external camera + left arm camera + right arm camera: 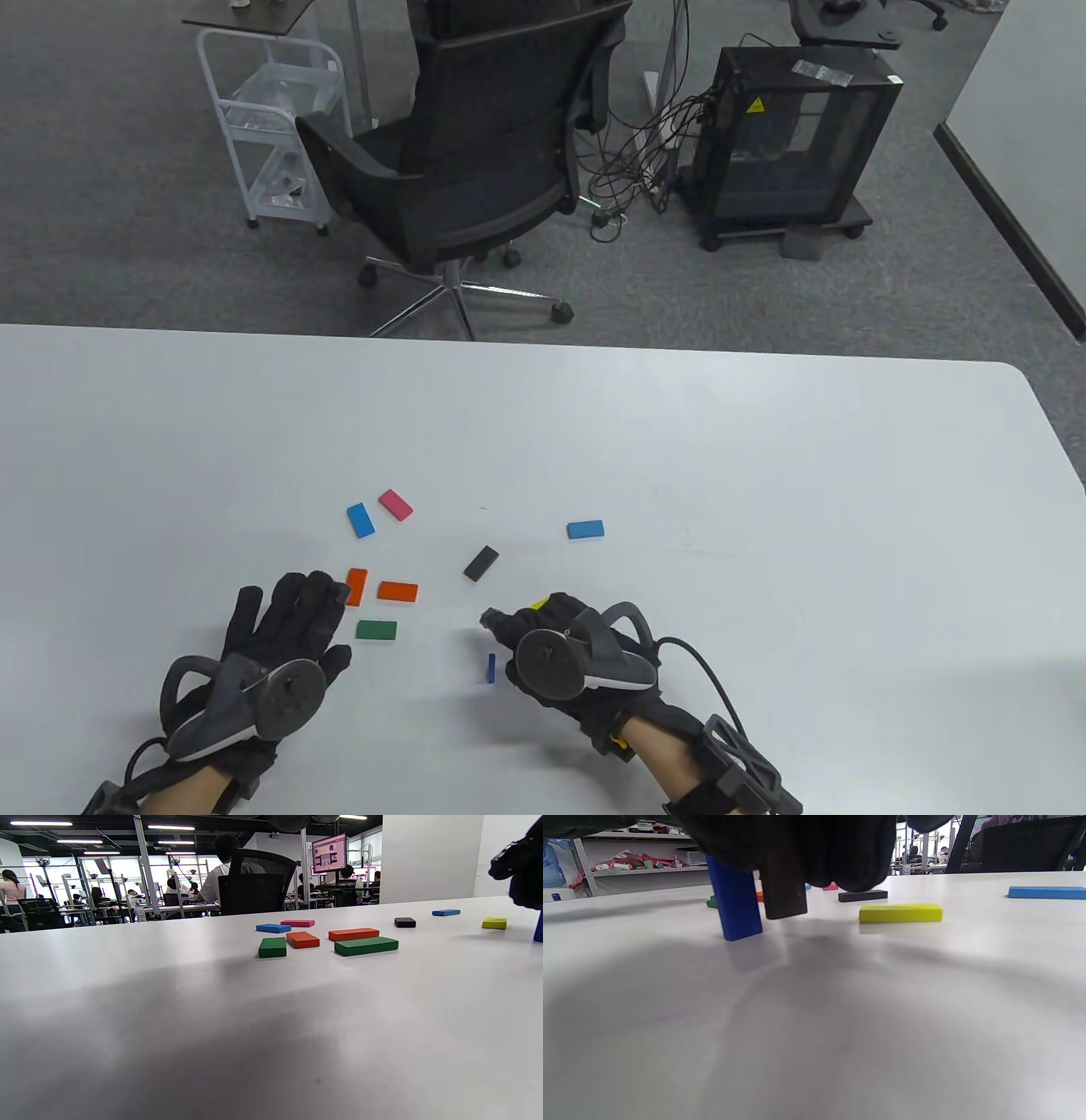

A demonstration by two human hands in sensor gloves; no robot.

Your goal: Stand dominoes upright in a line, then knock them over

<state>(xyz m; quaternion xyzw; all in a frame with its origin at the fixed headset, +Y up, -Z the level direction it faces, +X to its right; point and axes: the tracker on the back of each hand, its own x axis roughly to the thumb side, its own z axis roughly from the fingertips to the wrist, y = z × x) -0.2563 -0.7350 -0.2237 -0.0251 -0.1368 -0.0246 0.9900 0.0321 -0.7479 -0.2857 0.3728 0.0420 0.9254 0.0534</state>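
Note:
A blue domino point(736, 908) stands upright on the white table point(764, 509); it shows from above as a thin strip point(491, 668). My right hand point(502, 624) is curled just beyond it and pinches a dark domino point(785, 895) upright, close beside the blue one. Whether its lower end touches the table I cannot tell. A yellow domino point(900, 913) lies flat by the right fingers. My left hand point(293, 607) rests flat on the table with straight fingers, holding nothing. Two orange dominoes point(397, 591) and a green one point(376, 630) lie flat by its fingertips.
More flat dominoes lie farther out: blue point(361, 519), pink point(395, 504), black point(481, 564) and another blue point(585, 530). A second green domino point(272, 947) shows in the left wrist view. An office chair point(475, 161) stands beyond the table's far edge.

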